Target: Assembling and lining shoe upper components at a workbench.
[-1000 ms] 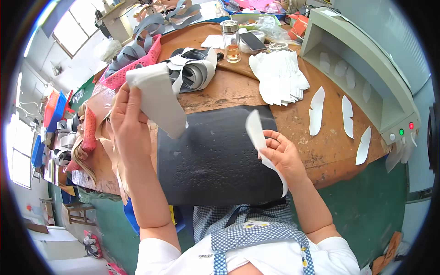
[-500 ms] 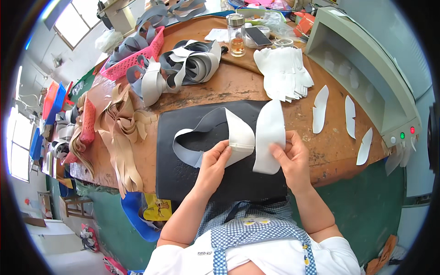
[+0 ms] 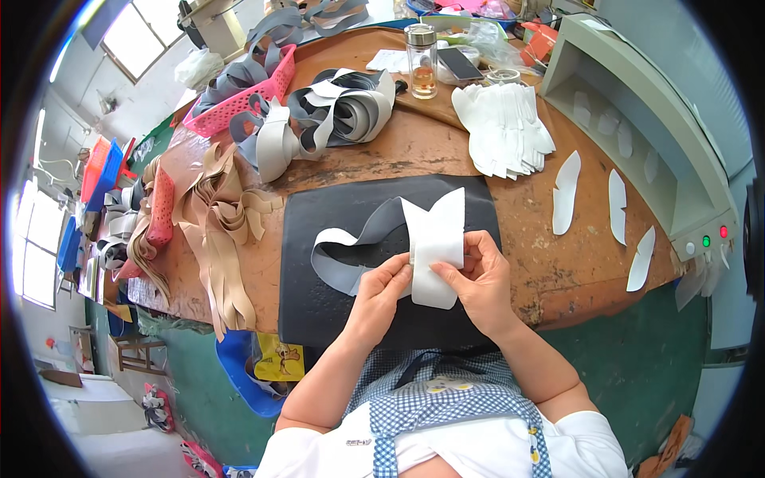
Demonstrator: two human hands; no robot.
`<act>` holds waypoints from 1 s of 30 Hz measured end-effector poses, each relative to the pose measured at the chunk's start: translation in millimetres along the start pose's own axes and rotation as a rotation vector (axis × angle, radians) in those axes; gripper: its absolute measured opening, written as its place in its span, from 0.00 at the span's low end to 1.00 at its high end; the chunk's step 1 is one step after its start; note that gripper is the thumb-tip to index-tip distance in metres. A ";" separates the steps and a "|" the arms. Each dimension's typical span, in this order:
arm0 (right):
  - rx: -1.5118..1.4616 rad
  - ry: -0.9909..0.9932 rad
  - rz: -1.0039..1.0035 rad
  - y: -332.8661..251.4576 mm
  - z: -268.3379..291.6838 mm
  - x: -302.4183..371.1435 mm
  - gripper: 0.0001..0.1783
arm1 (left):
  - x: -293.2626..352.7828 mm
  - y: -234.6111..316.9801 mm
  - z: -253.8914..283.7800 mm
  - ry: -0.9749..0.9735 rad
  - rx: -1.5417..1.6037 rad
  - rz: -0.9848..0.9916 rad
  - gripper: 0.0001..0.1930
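Over a black mat [image 3: 315,323], my left hand [image 3: 381,296] pinches a looped band [image 3: 339,269], grey on one face and white on the other, at its white part. My right hand [image 3: 484,280] grips a white shaped piece [image 3: 440,239] with thumb on top and fingers behind it. The piece's left edge lies against the band, close to my left fingertips. Whether the two are joined there I cannot tell. The loop's far side rests on the mat to the left.
A stack of white pieces [image 3: 502,131], a glass bottle [image 3: 422,68] and a phone [image 3: 460,64] lie behind. Grey-white bands [image 3: 351,111], a pink basket [image 3: 231,107] and tan strips [image 3: 219,215] sit left. Single white pieces [image 3: 566,195] lie beside a grey machine [image 3: 677,207].
My right hand has brought the white piece leftward, from beside the band to against it. My left hand still pinches the band. The view has shifted slightly.
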State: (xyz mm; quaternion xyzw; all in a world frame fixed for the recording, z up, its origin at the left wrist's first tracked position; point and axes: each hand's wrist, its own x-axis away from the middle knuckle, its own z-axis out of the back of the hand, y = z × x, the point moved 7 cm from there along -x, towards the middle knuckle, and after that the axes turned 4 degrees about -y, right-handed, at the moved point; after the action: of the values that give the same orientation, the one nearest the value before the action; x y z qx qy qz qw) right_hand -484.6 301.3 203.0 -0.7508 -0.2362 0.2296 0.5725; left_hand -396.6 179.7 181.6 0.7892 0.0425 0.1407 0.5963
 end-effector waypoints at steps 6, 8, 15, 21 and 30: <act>0.026 0.004 0.012 1.3 -0.6 -2.2 0.15 | -0.3 1.9 0.2 0.005 0.007 0.014 0.18; 0.062 0.008 0.022 1.8 -0.2 -2.4 0.15 | -0.8 1.5 0.7 0.008 0.007 0.021 0.18; 0.054 0.009 0.032 3.5 -1.9 -3.3 0.15 | 0.5 3.3 2.7 0.008 0.004 0.014 0.18; 0.060 -0.007 0.010 3.6 -8.2 -1.1 0.15 | 3.6 4.8 5.6 0.037 -0.057 -0.003 0.16; 0.031 -0.160 -0.120 2.1 -5.9 -32.4 0.14 | 8.7 -3.0 20.7 0.076 0.034 0.047 0.15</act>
State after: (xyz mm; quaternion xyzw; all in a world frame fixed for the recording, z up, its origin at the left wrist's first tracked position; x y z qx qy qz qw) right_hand -506.2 276.3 204.7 -0.7055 -0.3221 0.2580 0.5762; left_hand -382.3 163.4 175.1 0.7942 0.0489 0.1836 0.5772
